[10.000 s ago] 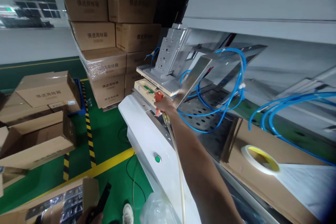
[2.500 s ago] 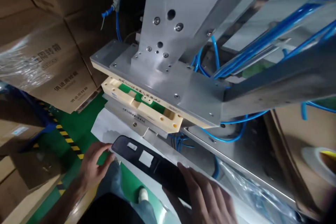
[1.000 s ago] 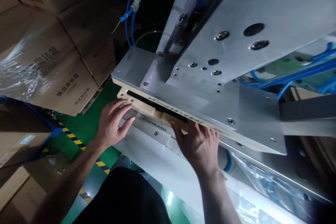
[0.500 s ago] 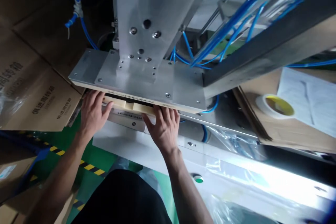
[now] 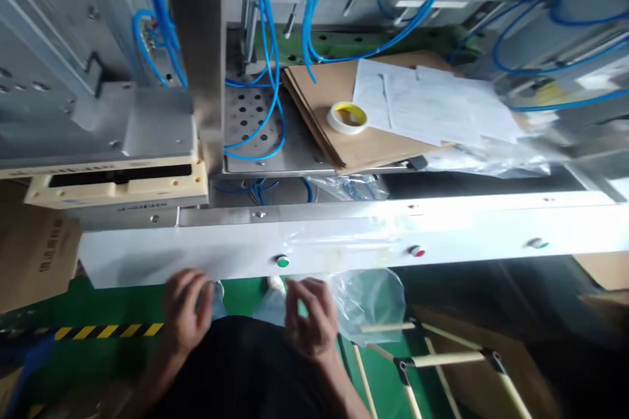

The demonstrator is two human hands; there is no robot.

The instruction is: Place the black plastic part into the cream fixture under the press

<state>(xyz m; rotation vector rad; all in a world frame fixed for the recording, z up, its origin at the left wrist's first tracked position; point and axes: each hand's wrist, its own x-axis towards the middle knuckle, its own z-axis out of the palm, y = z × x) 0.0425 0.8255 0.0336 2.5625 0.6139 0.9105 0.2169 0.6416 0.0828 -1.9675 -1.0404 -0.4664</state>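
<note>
Our left hand (image 5: 184,311) and right hand (image 5: 309,317) hang loosely curled and holding nothing, just below the white front panel (image 5: 344,242) of the machine. The green button (image 5: 282,261) sits just above and between them, closer to the right hand. The black strip (image 5: 120,175) lies in the cream holder (image 5: 118,190), up and to the left, well apart from both hands. A tape roll (image 5: 348,117) rests on cardboard (image 5: 339,144) farther back.
</note>
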